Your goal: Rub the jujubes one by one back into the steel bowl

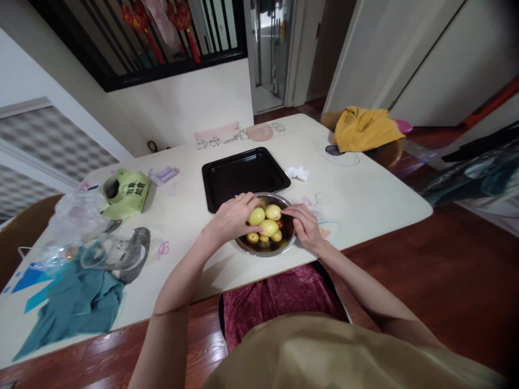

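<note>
A round steel bowl [265,253] stands near the table's front edge, holding several smooth yellow-green fruits [269,228] and a reddish-brown one [280,223]. From the left, my left hand [235,215] reaches over the rim. Its thumb and fingers curl around a greenish fruit [256,216] that still lies among the others. On the opposite side, my right hand [305,224] rests at the rim, index finger stretched out to the edge of a yellow fruit [273,212]. Just behind the bowl lies a black baking tray [245,173], bare inside.
Crumpled white tissue [297,173] lies right of the tray. At the left are a green carton [127,192], clear plastic bags [77,216], a clear plastic container [117,251] and a teal cloth [81,300]. Yellow cloth [363,129] hangs over a chair at the far right corner.
</note>
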Action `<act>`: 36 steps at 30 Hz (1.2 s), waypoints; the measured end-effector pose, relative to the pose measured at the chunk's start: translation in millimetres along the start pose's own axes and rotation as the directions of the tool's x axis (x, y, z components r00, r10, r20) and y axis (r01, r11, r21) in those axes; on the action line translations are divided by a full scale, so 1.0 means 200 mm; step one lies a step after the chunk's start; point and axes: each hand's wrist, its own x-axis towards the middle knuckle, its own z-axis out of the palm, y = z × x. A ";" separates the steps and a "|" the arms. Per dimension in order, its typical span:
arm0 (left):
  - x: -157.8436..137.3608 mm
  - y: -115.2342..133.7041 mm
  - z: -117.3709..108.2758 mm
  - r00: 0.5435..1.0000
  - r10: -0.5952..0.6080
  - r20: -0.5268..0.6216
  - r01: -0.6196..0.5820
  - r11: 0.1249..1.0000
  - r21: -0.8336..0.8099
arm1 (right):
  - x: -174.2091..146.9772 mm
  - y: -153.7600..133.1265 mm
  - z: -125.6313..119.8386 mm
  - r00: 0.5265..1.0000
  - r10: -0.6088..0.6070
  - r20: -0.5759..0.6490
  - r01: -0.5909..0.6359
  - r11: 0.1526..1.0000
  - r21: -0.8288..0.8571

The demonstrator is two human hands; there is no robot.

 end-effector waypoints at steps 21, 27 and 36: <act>-0.20 -0.15 0.55 0.563 -0.414 -0.716 -0.042 0.850 -0.525 | 0.00 0.00 0.00 0.982 0.168 -0.091 -0.177 0.979 -0.098; -0.20 -0.09 0.55 0.639 -0.264 -0.722 -0.139 0.884 -0.446 | 0.00 0.01 0.01 0.980 0.184 -0.074 -0.190 0.979 -0.079; -0.23 -0.08 0.55 0.715 -0.163 -0.680 -0.162 0.908 -0.387 | 0.00 0.01 0.01 0.977 0.204 -0.062 -0.208 0.977 -0.048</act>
